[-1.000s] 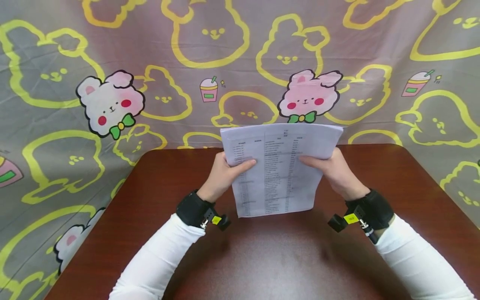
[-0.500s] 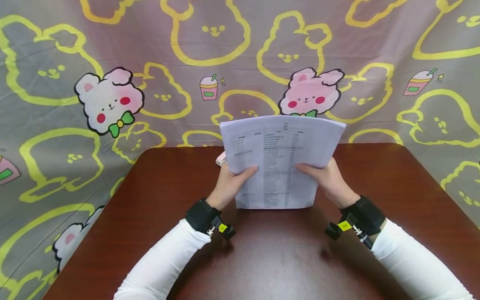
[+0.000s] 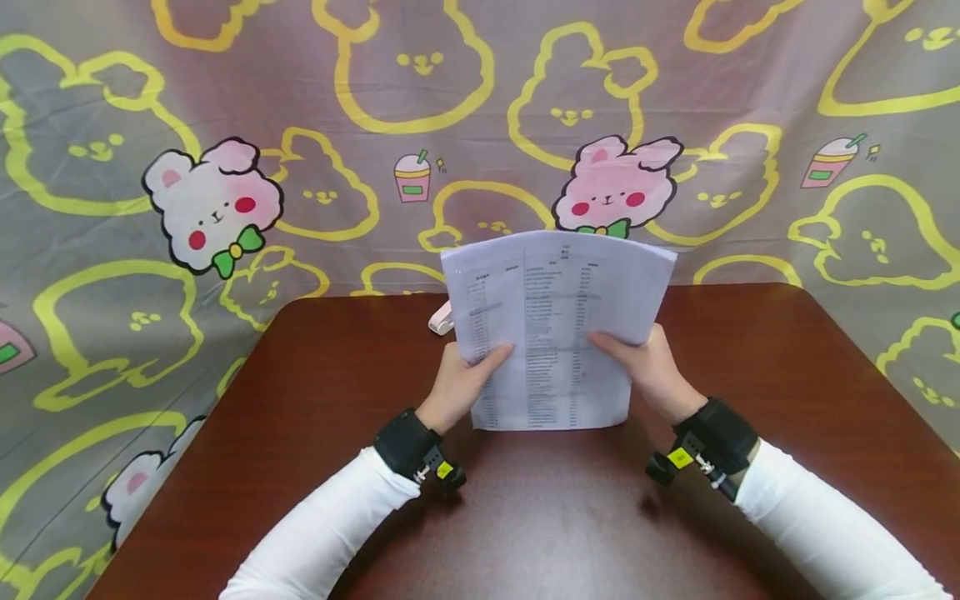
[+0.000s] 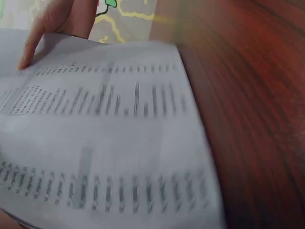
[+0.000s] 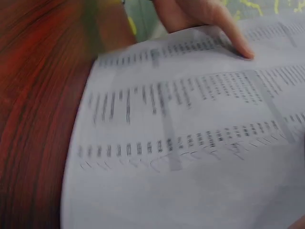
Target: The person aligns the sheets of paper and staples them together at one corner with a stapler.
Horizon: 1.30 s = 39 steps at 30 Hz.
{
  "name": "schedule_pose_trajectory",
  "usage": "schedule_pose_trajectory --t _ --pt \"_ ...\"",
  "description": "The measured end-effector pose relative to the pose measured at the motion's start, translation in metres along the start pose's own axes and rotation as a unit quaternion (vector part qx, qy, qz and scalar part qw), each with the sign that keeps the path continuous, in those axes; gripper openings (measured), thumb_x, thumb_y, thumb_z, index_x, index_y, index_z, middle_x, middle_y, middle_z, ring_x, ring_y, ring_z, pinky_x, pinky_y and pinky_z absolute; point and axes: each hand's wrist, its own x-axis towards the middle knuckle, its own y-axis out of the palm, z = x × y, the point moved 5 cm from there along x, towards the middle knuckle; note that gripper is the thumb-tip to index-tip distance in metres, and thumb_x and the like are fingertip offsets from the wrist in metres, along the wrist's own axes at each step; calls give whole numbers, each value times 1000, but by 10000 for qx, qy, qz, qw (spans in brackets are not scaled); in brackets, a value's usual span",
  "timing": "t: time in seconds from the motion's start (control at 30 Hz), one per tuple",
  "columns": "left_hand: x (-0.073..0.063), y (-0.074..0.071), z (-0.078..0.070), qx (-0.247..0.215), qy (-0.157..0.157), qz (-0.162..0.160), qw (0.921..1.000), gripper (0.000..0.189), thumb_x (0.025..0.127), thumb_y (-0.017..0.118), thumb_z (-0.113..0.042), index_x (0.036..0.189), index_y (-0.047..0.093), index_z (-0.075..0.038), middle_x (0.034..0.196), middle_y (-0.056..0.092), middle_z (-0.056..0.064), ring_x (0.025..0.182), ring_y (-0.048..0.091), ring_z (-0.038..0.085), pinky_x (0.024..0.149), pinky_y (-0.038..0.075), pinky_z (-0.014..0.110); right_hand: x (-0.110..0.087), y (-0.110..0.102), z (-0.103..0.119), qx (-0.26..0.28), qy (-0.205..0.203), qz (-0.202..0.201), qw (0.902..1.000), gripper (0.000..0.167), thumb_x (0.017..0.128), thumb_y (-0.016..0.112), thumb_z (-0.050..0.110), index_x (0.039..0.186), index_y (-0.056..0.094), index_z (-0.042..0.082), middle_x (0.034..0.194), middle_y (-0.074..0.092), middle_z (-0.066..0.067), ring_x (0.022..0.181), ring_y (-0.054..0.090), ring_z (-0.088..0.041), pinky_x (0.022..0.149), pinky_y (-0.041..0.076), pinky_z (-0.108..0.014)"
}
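Note:
Both hands hold a stack of printed paper sheets [image 3: 555, 333] upright, its top edge bowed. The left hand [image 3: 467, 375] grips the left side, thumb lying across the front page. On the opposite side the right hand [image 3: 645, 362] does the same, its other fingers hidden behind the paper. Columns of small text and grey bands cover the page [image 4: 128, 133] in the left wrist view. Handwritten pen marks run beside one column on the paper [image 5: 190, 191] in the right wrist view. The lower edge of the stack is close over the table.
A dark reddish-brown table [image 3: 337, 358] spreads under the hands. Behind the stack's left side, a small pale pink and white object [image 3: 441, 320] lies partly hidden. A cartoon-print cloth [image 3: 465, 150] hangs along the back and left.
The hands and the stack drew closer and shifted slightly left, then the stack dipped a little. The pale pink object came into view behind it. Both hands keep their grip.

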Motion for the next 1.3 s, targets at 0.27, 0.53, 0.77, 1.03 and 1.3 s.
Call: schedule_pose_trajectory --t 0.27,0.53,0.77,1.03,1.3 --pt "10 15 6 -583 -860 -31 9946 32 97 61 -21 121 61 1 103 70 17 83 71 27 66 57 39 11 -12 -9 -1062 698 -769 9889 50 92 68 32 127 56 -2 105 67 -23 78 70 -21 65 56 -36" --pt "12 23 28 -696 -1864 529 9786 34 101 53 -21 132 55 -7 110 68 17 89 70 30 71 56 42 14 -20 -39 -1045 2156 -518 9695 52 94 64 34 136 51 6 113 65 -20 85 69 -27 70 55 -39" --pt "15 14 51 -241 -2585 1299 9569 35 99 58 -19 130 57 -4 108 69 15 90 70 28 71 56 38 10 -26 -59 -1116 2831 -438 9516 50 96 62 29 138 48 5 111 66 -19 83 68 -26 71 54 -36" --pt "25 -13 76 426 -3089 1651 9357 33 96 62 -18 120 62 4 96 71 15 76 69 20 65 56 33 3 -31 -78 -1338 3239 -324 9360 54 95 63 29 138 47 4 109 66 -17 81 67 -26 75 51 -37" --pt "43 -46 91 770 -2962 1162 9449 31 97 61 -19 118 63 4 98 72 14 80 71 20 64 54 30 -4 -34 -94 -1579 3640 -234 9176 53 92 66 29 135 50 4 110 66 -16 88 66 -28 83 49 -39"
